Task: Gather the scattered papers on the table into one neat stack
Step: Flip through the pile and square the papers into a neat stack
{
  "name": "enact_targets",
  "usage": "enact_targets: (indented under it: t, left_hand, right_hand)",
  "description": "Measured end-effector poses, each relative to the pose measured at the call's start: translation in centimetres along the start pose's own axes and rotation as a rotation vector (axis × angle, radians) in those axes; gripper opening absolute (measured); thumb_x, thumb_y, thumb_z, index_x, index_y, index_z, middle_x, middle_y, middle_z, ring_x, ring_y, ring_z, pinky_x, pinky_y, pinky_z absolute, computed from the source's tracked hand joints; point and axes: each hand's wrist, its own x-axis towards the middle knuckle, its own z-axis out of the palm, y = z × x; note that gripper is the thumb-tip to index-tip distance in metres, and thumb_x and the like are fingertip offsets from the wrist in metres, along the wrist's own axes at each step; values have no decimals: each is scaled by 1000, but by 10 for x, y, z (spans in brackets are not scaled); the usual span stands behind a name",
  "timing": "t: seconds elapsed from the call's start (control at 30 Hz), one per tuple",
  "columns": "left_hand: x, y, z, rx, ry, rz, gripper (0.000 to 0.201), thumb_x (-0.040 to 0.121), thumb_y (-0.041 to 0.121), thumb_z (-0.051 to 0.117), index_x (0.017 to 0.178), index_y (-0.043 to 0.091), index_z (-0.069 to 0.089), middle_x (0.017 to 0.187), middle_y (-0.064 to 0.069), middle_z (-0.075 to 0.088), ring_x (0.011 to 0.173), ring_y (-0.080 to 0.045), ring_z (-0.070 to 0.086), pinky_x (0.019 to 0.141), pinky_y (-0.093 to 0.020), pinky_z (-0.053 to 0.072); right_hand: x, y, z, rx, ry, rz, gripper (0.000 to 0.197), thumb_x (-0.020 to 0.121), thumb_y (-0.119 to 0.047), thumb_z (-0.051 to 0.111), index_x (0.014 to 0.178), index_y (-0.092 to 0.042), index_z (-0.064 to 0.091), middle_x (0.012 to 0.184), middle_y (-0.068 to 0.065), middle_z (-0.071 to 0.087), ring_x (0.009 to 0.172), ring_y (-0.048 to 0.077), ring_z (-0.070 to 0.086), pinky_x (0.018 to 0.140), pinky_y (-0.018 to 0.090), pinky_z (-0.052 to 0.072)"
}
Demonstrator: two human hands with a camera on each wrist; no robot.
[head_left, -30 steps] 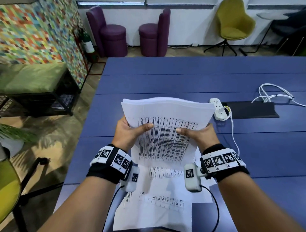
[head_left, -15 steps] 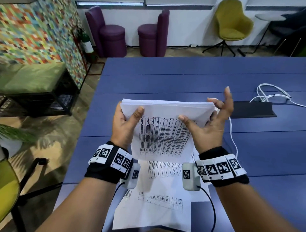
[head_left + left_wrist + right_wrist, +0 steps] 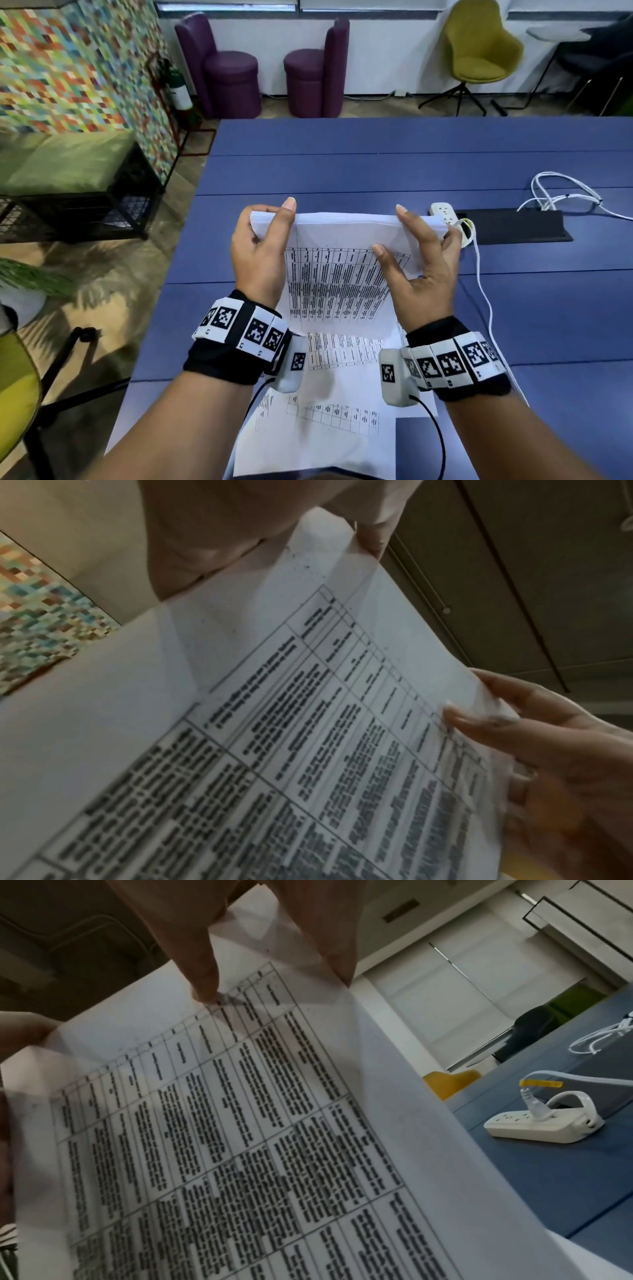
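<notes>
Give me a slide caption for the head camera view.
Both hands, left hand and right hand, hold a paper stack above loose sheets.

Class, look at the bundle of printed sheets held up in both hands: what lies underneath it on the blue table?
Under the held bundle of white printed sheets, two or more loose white printed sheets lie overlapping on the blue table. The bundle and wrists cover their upper parts, so the exact count is hidden.

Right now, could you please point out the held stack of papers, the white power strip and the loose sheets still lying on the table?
held stack of papers [image 3: 337,274]: head view, on its printed front page.
white power strip [image 3: 534,1125]: right wrist view, on its side.
loose sheets [image 3: 318,431]: head view, on the nearest sheet.
</notes>
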Motion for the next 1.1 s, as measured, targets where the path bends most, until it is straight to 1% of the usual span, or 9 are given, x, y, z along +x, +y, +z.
enact_targets:
  t: [0.1, 0.23, 0.37, 0.43, 0.53, 0.7, 0.83, 0.97, 1.1]
  left_hand:
    - [7, 1, -5, -5, 32, 4, 22, 82, 37, 69, 76, 20, 55, 61, 20, 53, 62, -3, 48, 66, -18, 40]
    - [-3, -7, -12, -51, -164, 55, 36, 76, 39, 71, 95, 13, 54, 72, 20, 60, 67, 0, 53, 65, -14, 44]
    - [-6, -28, -27, -6, -279, -25, 45, 69, 16, 84, 101, 12, 52, 80, 18, 61, 70, 1, 58, 64, -15, 49]
    - [-6, -33, -28, -10, -301, -83, 38, 70, 7, 81, 90, 13, 48, 71, 15, 60, 64, 1, 57, 61, -14, 48]
    - [-1, -32, -13, -25, -224, -85, 32, 80, -2, 69, 82, 15, 42, 62, 17, 59, 60, 3, 54, 61, -12, 45]
    - [11, -4, 8, -43, -63, 67, 29, 84, 0, 71, 83, 17, 47, 74, 8, 62, 67, -2, 60, 67, -19, 49]
    - [8, 9, 7, -6, -14, 197, 32, 83, 9, 74, 82, 20, 44, 68, 20, 60, 66, 0, 56, 66, -19, 46]
    - [2, -1, -5, -10, -82, 135, 32, 81, 8, 76, 87, 18, 47, 74, 15, 65, 70, -3, 61, 68, -20, 49]
    - [1, -39, -28, -32, -210, -92, 55, 67, -6, 81, 107, 12, 47, 94, 7, 70, 87, -4, 68, 75, -20, 53]
  right_hand:
    - [-1, 3, -3, 25, -7, 27, 57, 78, -18, 77, 128, -30, 51, 119, 6, 41, 118, 3, 43, 105, 22, 35]
    - [-4, 2, -3, 55, -7, -3, 58, 79, -18, 76, 129, -30, 49, 120, 5, 47, 123, 4, 43, 105, 17, 31]
    - [-6, 18, -3, 215, -27, 199, 78, 71, -11, 83, 132, -38, 42, 106, -2, 56, 101, 12, 56, 92, 23, 46]
    - [-4, 21, 2, 333, -10, 372, 54, 68, 0, 81, 107, -29, 57, 86, -11, 61, 81, 5, 59, 74, 15, 49]
    - [11, 17, 12, 361, 45, 447, 39, 67, 6, 79, 73, -24, 54, 62, -13, 64, 62, 2, 58, 62, 18, 51]
    - [32, -7, 19, 316, 110, 363, 34, 66, -15, 84, 65, -30, 53, 76, 11, 65, 73, 26, 63, 67, 43, 56]
    - [29, -27, 17, 249, 128, 239, 33, 67, -27, 84, 66, -32, 51, 80, 19, 60, 75, 36, 60, 67, 51, 52]
    - [19, -20, 11, 294, 87, 304, 34, 69, -13, 83, 70, -30, 54, 71, -4, 62, 70, 18, 62, 66, 37, 54]
    - [8, 10, 5, 418, -92, 521, 29, 67, 7, 78, 77, -8, 56, 56, -14, 65, 53, -1, 62, 58, 11, 49]
